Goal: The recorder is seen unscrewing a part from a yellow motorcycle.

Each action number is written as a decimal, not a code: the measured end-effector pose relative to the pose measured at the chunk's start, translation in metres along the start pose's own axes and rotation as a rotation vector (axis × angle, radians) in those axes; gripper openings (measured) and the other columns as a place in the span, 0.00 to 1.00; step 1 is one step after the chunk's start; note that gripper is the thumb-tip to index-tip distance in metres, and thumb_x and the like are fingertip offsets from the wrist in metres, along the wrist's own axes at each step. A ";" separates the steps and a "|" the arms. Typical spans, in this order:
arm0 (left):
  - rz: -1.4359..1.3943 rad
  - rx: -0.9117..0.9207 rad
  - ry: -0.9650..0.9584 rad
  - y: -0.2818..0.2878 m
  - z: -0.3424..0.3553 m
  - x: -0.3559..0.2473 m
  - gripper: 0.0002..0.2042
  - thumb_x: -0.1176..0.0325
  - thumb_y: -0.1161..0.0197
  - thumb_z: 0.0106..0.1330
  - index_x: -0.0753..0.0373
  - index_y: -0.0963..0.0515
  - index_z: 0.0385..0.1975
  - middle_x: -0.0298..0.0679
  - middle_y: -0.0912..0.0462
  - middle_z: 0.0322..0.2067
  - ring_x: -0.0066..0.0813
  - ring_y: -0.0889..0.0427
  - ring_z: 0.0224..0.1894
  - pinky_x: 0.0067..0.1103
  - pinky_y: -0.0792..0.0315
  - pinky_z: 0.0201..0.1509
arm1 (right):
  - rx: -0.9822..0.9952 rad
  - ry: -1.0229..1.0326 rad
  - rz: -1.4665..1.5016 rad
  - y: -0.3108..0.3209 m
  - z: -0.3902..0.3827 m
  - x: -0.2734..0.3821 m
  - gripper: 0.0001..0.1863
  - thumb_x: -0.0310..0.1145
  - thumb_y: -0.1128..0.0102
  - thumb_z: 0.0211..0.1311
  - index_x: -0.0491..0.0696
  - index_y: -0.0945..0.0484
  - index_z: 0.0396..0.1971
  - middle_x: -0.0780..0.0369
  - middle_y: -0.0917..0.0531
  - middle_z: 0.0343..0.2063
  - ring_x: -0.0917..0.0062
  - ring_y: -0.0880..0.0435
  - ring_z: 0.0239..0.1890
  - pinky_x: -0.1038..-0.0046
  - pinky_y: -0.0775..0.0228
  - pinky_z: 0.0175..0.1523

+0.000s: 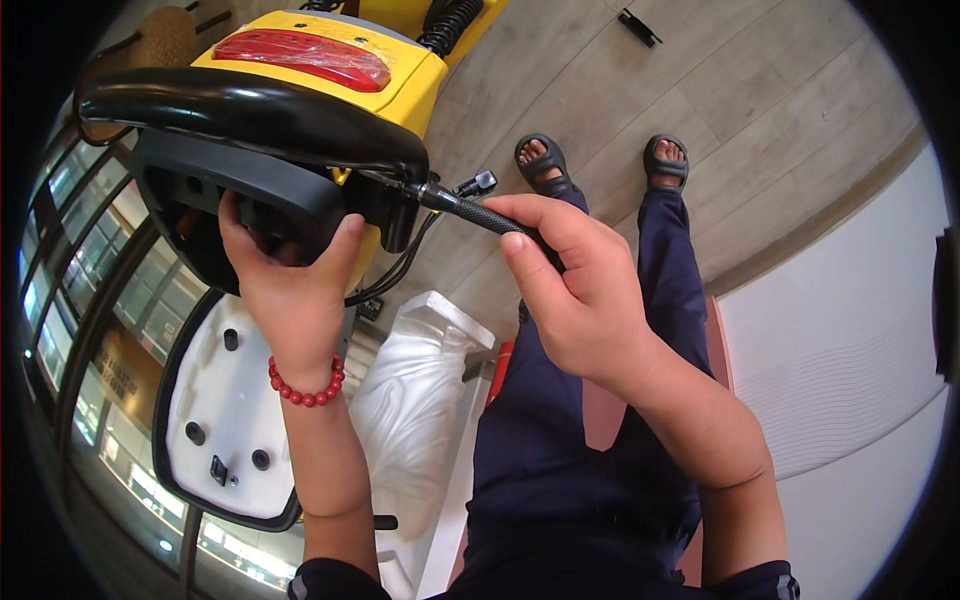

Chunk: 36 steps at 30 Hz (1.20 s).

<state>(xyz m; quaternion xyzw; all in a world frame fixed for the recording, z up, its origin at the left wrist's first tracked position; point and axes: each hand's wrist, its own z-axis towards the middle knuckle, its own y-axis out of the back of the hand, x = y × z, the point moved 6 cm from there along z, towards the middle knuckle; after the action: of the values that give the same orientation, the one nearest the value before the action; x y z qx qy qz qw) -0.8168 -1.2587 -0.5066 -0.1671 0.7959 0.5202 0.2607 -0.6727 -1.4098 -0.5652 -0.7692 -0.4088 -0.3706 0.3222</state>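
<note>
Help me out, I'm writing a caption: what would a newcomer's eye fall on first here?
Likely the yellow body with its red light, upper left. Next, near the middle, the right hand grips a black-handled tool, while the left hand, left of it, holds a dark plastic part. A red bead bracelet circles the left wrist.
</note>
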 end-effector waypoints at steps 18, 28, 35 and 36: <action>-0.017 0.000 0.014 -0.001 -0.001 0.003 0.42 0.80 0.31 0.48 0.72 0.51 0.61 0.48 0.36 0.53 0.35 0.28 0.52 0.26 0.28 0.53 | 0.047 -0.058 0.052 0.000 0.004 -0.002 0.12 0.26 0.50 0.62 0.40 0.25 0.44 0.70 0.28 0.21 0.88 0.34 0.22 0.84 0.41 0.28; 0.003 0.012 -0.017 -0.002 -0.001 0.001 0.41 0.80 0.31 0.49 0.69 0.51 0.62 0.48 0.34 0.51 0.34 0.27 0.50 0.24 0.28 0.51 | 0.164 -0.673 0.658 -0.003 0.007 -0.010 0.11 0.27 0.51 0.64 0.38 0.26 0.42 0.74 0.36 0.17 0.93 0.45 0.15 0.85 0.55 0.19; 0.012 0.013 0.016 -0.002 -0.002 0.001 0.42 0.80 0.32 0.49 0.69 0.52 0.62 0.48 0.34 0.51 0.34 0.28 0.51 0.25 0.29 0.53 | 0.161 -0.501 0.535 -0.011 0.009 -0.024 0.11 0.28 0.51 0.64 0.38 0.25 0.41 0.73 0.35 0.16 0.90 0.40 0.16 0.83 0.48 0.20; 0.015 0.008 0.017 -0.002 -0.002 0.001 0.42 0.81 0.32 0.49 0.69 0.52 0.62 0.48 0.34 0.51 0.34 0.28 0.51 0.25 0.29 0.53 | 0.115 -0.293 0.324 -0.008 0.012 -0.019 0.11 0.28 0.51 0.64 0.38 0.25 0.41 0.72 0.34 0.15 0.89 0.37 0.18 0.80 0.44 0.22</action>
<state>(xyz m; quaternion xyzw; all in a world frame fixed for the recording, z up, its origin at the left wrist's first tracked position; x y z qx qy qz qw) -0.8169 -1.2618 -0.5081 -0.1647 0.8015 0.5173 0.2508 -0.6833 -1.4046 -0.5860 -0.8508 -0.3430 -0.1742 0.3579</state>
